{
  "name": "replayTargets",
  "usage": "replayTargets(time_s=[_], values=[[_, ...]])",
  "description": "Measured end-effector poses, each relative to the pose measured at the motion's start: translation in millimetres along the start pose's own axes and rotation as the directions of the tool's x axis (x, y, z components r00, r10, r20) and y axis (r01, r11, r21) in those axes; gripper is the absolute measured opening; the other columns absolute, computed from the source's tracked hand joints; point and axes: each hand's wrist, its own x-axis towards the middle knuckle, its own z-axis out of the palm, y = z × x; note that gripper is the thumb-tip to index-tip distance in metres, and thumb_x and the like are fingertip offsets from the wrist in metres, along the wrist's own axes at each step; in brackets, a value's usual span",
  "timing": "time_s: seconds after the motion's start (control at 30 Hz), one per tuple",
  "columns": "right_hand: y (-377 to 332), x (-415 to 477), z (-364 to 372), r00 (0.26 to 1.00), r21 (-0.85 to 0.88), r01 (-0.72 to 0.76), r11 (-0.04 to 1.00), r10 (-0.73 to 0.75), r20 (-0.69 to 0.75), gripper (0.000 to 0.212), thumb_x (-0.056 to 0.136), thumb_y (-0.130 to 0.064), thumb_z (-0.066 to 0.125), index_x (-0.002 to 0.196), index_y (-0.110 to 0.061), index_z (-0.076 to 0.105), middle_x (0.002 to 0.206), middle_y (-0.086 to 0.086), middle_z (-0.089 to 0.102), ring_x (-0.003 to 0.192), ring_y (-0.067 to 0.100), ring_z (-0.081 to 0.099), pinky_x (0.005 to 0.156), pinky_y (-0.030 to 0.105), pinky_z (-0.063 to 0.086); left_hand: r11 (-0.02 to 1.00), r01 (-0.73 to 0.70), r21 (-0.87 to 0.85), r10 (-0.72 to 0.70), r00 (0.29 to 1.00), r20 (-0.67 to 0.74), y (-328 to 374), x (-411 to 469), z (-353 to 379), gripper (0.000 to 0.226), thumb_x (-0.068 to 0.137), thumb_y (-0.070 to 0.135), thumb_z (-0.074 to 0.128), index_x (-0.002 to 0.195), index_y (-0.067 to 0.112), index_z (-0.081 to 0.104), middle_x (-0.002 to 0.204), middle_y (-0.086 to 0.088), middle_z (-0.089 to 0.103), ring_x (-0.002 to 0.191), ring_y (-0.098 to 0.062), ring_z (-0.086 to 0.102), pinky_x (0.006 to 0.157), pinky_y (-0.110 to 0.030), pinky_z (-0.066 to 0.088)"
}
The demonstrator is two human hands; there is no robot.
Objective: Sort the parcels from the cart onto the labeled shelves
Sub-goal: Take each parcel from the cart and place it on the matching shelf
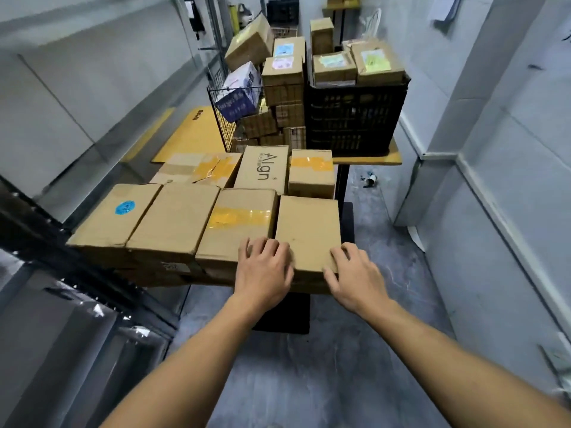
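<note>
A plain brown parcel (307, 230) lies at the front right of a stack of several cardboard parcels on the cart, whose black base (281, 316) shows underneath. My left hand (264, 270) grips its near left corner, fingers bent over the top edge beside a yellow-taped parcel (238, 223). My right hand (355, 279) grips the near right corner, fingers on top and thumb against the front face. Further left in the row sit a plain parcel (176, 220) and one with a blue sticker (120, 211). Behind them are an "Align" box (262, 169) and other taped parcels.
Metal shelving with a black beam (61, 242) runs along the left. Beyond the cart, a black crate (355, 115) and a wire basket (234, 97) full of parcels stand on a wood-topped table (370, 159). A white wall (494, 149) closes the right; grey floor (340, 366) lies below.
</note>
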Motion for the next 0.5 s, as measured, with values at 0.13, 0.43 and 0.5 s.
replayTargets(time_s=[0.13,0.43,0.5], values=[[6.9,2.7,10.0,0.996,0.245,-0.083,0.966,0.073,0.050,0.047,0.099,-0.049,0.046,0.139,-0.024,0.044,0.141,0.003,0.036,0.123,0.027,0.044,0.094,0.044,0.048,0.993,0.118,0.021,-0.118,0.993,-0.021,8.1,-3.1,8.4,0.038,0.091,0.049,0.039,0.121,0.029,0.050,0.126,0.004,0.054,0.127,-0.023,0.039,0.113,-0.055,0.020],[17.2,5.2,25.9,0.969,0.703,-0.243,0.668,0.192,0.153,0.046,0.099,-0.034,0.058,0.143,-0.029,0.044,0.140,0.006,0.053,0.127,0.025,0.050,0.104,0.035,0.040,0.971,0.229,-0.072,-0.227,0.973,0.031,32.7,-1.0,12.8,0.038,0.091,0.054,0.038,0.122,0.032,0.045,0.125,-0.004,0.051,0.136,-0.027,0.025,0.119,-0.055,0.003],[21.4,7.1,22.2,0.960,0.746,-0.266,0.610,0.234,0.152,0.042,0.098,-0.034,0.059,0.138,-0.028,0.047,0.134,0.004,0.057,0.119,0.021,0.054,0.097,0.031,0.041,0.967,0.217,-0.134,-0.217,0.976,0.010,39.1,-1.7,12.9,0.040,0.090,0.053,0.039,0.124,0.033,0.046,0.129,-0.005,0.049,0.138,-0.026,0.024,0.119,-0.053,0.003]])
